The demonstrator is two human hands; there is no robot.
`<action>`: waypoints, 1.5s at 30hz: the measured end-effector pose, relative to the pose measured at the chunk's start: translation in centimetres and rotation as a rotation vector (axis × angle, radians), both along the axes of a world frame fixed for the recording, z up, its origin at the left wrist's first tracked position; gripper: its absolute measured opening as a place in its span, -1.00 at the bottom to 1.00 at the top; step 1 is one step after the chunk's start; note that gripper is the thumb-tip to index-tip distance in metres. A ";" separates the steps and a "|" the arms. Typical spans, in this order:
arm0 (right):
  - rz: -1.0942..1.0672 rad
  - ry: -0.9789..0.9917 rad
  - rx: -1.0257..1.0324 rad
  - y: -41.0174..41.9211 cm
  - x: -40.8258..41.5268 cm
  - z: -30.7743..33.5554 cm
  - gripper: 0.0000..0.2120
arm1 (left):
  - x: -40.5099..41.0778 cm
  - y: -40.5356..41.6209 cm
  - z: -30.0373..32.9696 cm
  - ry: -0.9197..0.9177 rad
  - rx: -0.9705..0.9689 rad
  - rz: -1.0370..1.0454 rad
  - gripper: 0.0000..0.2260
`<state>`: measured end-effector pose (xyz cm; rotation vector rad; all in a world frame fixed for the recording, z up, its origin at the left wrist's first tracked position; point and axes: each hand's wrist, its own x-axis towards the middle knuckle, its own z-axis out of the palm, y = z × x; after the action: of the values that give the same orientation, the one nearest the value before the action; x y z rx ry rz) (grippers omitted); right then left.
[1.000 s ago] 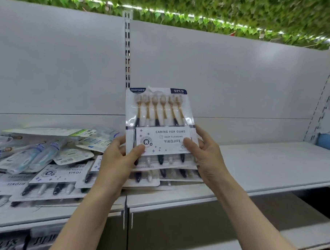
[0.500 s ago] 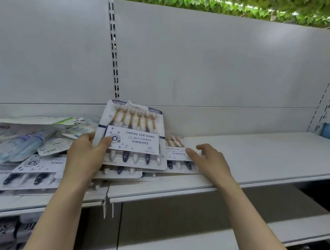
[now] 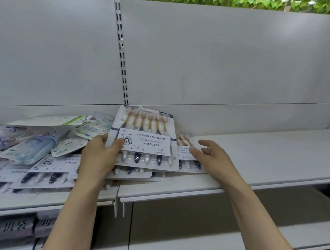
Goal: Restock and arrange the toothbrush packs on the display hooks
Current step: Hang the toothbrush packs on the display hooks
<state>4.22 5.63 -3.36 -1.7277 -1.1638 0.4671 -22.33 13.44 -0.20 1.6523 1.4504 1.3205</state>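
Head view: my left hand (image 3: 99,156) grips a YIKOJIFE toothbrush pack (image 3: 143,141) by its left edge, thumb on the card reading "CARING FOR GUMS, DEEP CLEANING". It lies tilted atop more packs (image 3: 50,169) on the grey shelf (image 3: 262,163). My right hand (image 3: 213,159) hovers open, fingers spread, over a second YIKOJIFE pack (image 3: 186,154) just beside it.
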 end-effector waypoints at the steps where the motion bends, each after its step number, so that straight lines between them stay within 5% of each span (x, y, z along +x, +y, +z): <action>1: 0.010 0.017 0.019 0.1 -0.4 0.0 -0.44 | -0.1 0.0 -0.1 -0.005 0.005 -0.002 -0.86; 15: 0.003 0.315 0.255 -0.3 -0.5 0.4 -0.41 | -0.1 -0.1 -1.2 -0.041 0.070 0.028 -0.75; 26: 0.006 0.505 0.044 0.5 0.7 0.8 -0.27 | -0.3 -0.7 -1.1 -0.148 0.083 -0.029 -0.69; 32: -0.030 0.480 0.115 -1.8 2.8 1.5 -0.24 | -0.5 -1.5 -1.4 -0.209 0.105 -0.087 -0.58; 37: -0.099 0.342 0.213 -4.8 4.6 2.3 -0.67 | 0.0 -2.2 -2.1 -0.285 0.164 -0.078 -0.63; 45: -0.101 0.412 0.329 -7.5 5.4 1.0 -0.62 | 2.4 -4.1 -2.4 -0.413 0.227 -0.077 -0.63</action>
<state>9.60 -1.89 -2.38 -1.3200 -0.8017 0.5094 -19.94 9.29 -2.62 1.4389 1.0157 1.7096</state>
